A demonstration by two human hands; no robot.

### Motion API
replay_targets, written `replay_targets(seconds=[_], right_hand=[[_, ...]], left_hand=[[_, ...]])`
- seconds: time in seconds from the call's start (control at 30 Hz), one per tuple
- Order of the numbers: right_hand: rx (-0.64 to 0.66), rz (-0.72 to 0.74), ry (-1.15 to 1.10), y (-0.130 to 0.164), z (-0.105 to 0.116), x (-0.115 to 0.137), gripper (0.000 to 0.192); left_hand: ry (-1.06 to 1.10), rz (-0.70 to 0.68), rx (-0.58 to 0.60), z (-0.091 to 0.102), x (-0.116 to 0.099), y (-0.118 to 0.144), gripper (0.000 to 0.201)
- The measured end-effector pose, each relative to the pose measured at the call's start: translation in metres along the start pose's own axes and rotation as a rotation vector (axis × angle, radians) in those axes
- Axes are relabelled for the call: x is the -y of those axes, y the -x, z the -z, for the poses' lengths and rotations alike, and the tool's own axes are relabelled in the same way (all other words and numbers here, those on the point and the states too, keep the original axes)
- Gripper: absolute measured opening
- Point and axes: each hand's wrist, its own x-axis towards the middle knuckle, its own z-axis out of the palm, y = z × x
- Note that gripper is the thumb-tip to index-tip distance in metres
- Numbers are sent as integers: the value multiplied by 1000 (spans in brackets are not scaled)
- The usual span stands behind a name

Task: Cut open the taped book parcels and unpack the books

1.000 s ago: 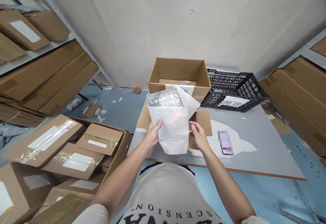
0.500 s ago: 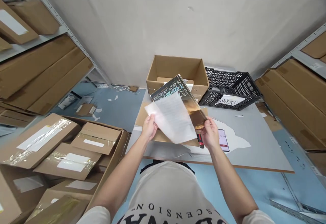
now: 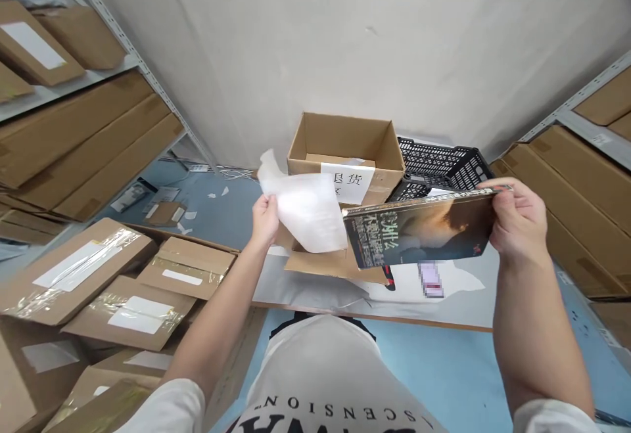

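Observation:
My left hand (image 3: 265,219) is closed on the edge of a white sheet (image 3: 313,209), maybe thin foam or paper, which hangs in the air over an opened cardboard box (image 3: 335,266) on the table. Gripped at its right end by my right hand (image 3: 517,219) is a dark paperback book (image 3: 424,229), its cover showing a brown and orange picture and pale lettering. The book is tilted, with its spine edge toward the top, and is apart from the sheet. Beneath the book lie a phone (image 3: 430,279) and a red-and-black tool (image 3: 389,278), partly hidden.
A larger open carton (image 3: 348,134) with a printed label stands at the wall, beside a black plastic crate (image 3: 444,163). At left, a big box holds several taped parcels (image 3: 140,311). Shelves with cartons (image 3: 89,137) flank both sides. The table's front edge (image 3: 374,318) is near my body.
The book has swung right and up in my right hand, away from the white sheet. My left hand has moved left and up with the sheet.

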Motion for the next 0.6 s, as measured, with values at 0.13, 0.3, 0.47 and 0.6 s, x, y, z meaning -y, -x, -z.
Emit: replay_targets(seconds=[0.13, 0.3, 0.47, 0.6], right_hand=[[329, -9, 71, -16, -35, 20, 35], [439, 0, 75, -10, -59, 18, 30], [491, -74, 23, -1, -59, -4, 28], [596, -118, 6, -2, -73, -17, 29]], left_hand=[[-363, -89, 242, -13, -28, 16, 30], [-1093, -327, -405, 78, -51, -15, 22], [-1294, 134, -535, 182, 5, -7, 21], [-1277, 319, -340, 191, 63, 35, 12]])
